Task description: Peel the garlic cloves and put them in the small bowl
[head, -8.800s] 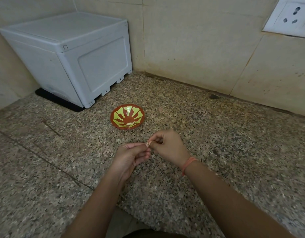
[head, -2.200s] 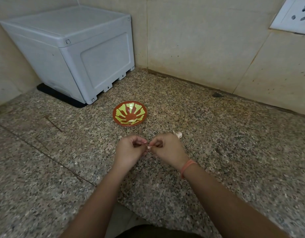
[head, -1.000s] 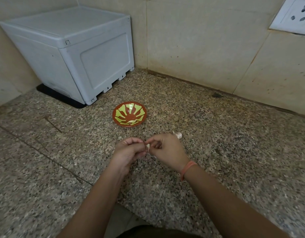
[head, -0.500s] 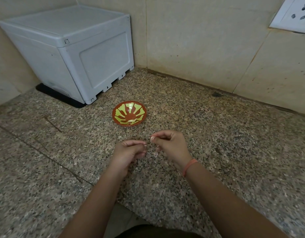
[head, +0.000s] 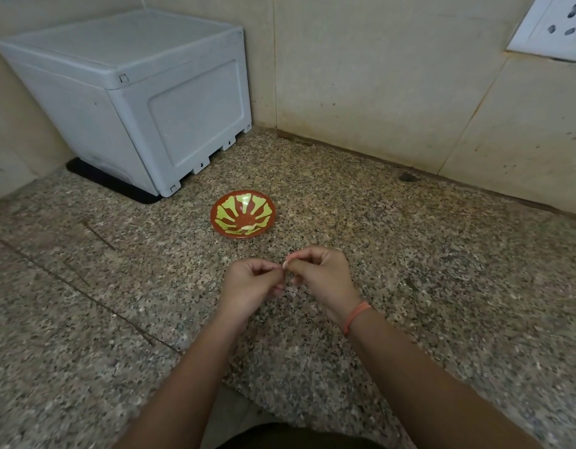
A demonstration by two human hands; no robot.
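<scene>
Granite countertop (head: 442, 286) lay under both hands, which met just short of the small bowl (head: 230, 210). Only a pale sliver of the garlic clove (head: 285, 263) showed, the rest hidden by fingertips, so which way its length ran could not be told. The left hand (head: 251, 283) and right hand (head: 325, 277), fingers curled, pinched it between them above the counter.

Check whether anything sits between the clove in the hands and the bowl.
Nothing visible does. The clove is pinched between the left hand and right hand, and only bare counter lies between it and the bowl. The box stands well left of that path.
</scene>
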